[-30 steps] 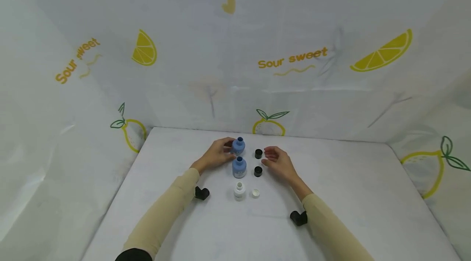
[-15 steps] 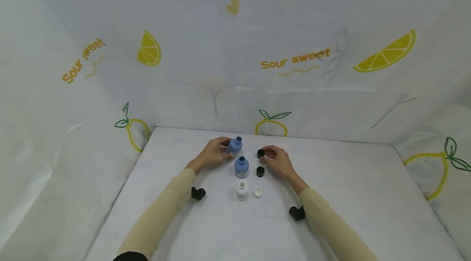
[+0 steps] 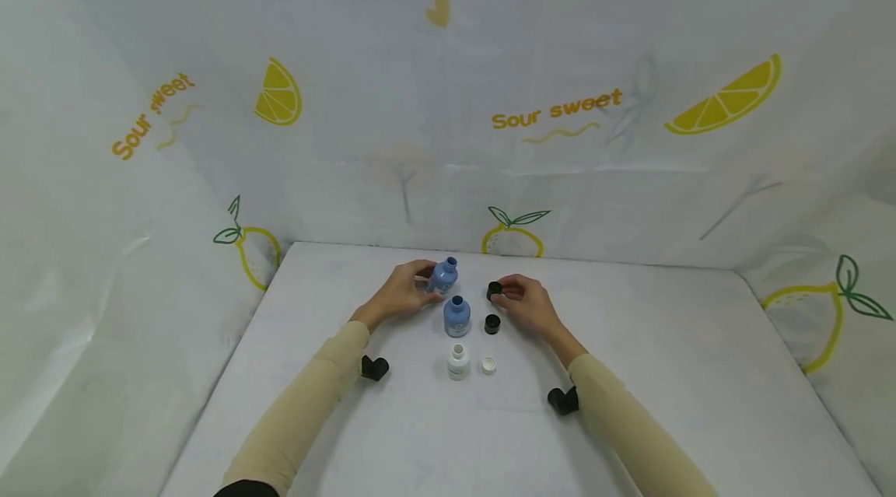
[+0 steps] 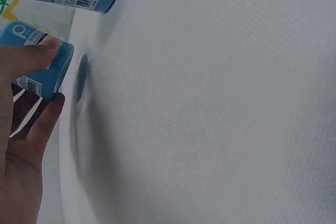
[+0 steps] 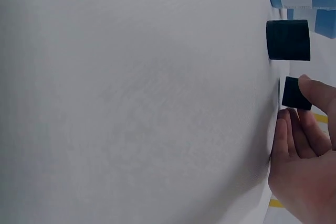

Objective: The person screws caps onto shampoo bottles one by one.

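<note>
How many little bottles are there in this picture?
3. One blue bottle is held tilted in the person's left hand; a second blue bottle stands upright on the table; a white bottle stands nearer the person. I see no others.

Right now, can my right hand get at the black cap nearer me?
Probably yes: nothing visible stands between the right hand and the nearer black cap, though that hand pinches the farther black cap and may need freeing first.

Far blue bottle (image 3: 444,276): uncapped, white label, tilted neck-right, gripped in left hand (image 3: 400,292). Black cap (image 3: 493,290): short cylinder, pinched in right hand (image 3: 532,306), right of bottle, not touching.
</note>
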`<state>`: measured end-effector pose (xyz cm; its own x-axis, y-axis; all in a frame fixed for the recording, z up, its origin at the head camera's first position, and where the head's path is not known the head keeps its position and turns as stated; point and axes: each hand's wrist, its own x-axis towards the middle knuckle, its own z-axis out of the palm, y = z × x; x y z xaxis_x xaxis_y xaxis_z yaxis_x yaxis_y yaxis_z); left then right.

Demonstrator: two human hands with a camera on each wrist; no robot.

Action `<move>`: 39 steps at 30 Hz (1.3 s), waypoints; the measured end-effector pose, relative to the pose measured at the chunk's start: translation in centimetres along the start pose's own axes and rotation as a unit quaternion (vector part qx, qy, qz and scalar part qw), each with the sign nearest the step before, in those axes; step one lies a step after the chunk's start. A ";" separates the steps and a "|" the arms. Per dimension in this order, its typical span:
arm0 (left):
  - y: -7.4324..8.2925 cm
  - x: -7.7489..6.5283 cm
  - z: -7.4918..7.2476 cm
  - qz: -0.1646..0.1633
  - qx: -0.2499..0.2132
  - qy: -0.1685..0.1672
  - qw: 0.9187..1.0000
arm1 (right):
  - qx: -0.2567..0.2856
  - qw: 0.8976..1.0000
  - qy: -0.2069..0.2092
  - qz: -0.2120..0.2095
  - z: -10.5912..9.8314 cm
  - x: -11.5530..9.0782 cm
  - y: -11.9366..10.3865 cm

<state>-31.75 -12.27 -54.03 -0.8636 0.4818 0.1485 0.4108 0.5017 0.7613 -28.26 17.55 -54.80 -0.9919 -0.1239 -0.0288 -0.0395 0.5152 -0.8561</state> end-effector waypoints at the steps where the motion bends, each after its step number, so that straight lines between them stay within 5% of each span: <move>1: 0.0 0.0 -0.1 0.002 0.001 0.002 1.000 | 0.002 1.000 -0.002 0.001 0.0 0.0 0.0; 10: 0.8 0.1 -0.7 0.008 0.006 0.001 1.000 | 0.016 1.000 0.002 -0.001 -1.0 0.5 -1.2; 21: 1.5 0.5 -1.2 0.030 0.025 0.010 0.999 | 0.036 0.995 -0.003 -0.096 -3.3 0.8 -5.2; 39: 3.0 0.6 -0.8 0.029 0.044 -0.015 0.998 | -0.009 0.987 -0.025 -0.158 -2.2 0.8 -6.8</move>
<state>-31.31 -11.09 -51.16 -0.8286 0.5331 0.1709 0.4855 0.5325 0.6933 -29.08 15.76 -47.84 -0.9224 -0.3225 0.2127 -0.3488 0.4587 -0.8173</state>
